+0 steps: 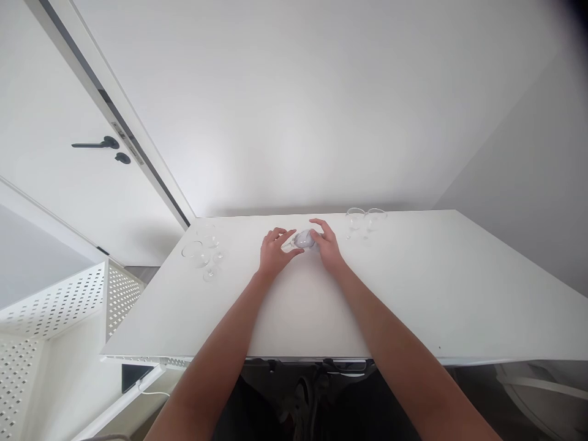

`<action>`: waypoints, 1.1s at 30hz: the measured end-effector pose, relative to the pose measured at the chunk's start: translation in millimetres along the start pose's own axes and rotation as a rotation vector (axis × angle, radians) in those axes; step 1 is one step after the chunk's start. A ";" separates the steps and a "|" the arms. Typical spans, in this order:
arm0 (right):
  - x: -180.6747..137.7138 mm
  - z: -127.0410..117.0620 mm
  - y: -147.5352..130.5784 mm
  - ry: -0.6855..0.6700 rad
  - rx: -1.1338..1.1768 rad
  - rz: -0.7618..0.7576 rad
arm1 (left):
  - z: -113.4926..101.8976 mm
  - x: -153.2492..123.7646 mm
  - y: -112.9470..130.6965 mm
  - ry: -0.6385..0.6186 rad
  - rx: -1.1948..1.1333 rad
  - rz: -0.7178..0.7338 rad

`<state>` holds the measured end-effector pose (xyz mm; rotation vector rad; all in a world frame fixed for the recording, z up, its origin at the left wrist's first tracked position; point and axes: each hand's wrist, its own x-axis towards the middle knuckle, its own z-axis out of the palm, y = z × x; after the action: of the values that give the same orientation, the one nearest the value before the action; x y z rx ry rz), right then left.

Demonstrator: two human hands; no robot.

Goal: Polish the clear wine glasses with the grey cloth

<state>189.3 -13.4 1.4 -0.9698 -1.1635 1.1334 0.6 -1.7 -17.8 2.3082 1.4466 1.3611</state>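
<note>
Left hand (278, 251): grip curved around a glass (303, 239); cannot tell whether clamped
Right hand (327, 246): grip clamped on it
Glass: over the worktop (298, 306), far side
Wine glasses (201, 260): left and right

Back wall (294, 110): white, plain. Side wall (528, 153), right: grey, meeting the former at a slanting corner line. Door (41, 86), left: white; black lever handle (94, 144), small black turn-knob (122, 158) beneath. Table (459, 288): long, white. Panels (59, 300), lower left: white, perforated. Floor (141, 273): greyish sliver. Light: soft, diffuse; shadow band above the table's far edge.
</note>
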 end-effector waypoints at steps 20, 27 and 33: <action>-12.3 3.2 -12.0 -0.185 -0.154 -0.197 | -8.0 2.2 0.9 0.178 -0.429 -0.520; -0.3 1.8 0.3 -0.100 0.101 0.091 | -10.6 1.5 7.8 0.129 -0.425 -0.386; -10.4 0.6 -9.6 -0.192 -0.074 -0.129 | -3.0 0.0 0.2 0.214 -0.404 -0.489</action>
<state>189.9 -25.4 9.0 -0.8423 -1.4111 1.1043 -1.4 -2.9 -15.8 1.4814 1.4850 1.5870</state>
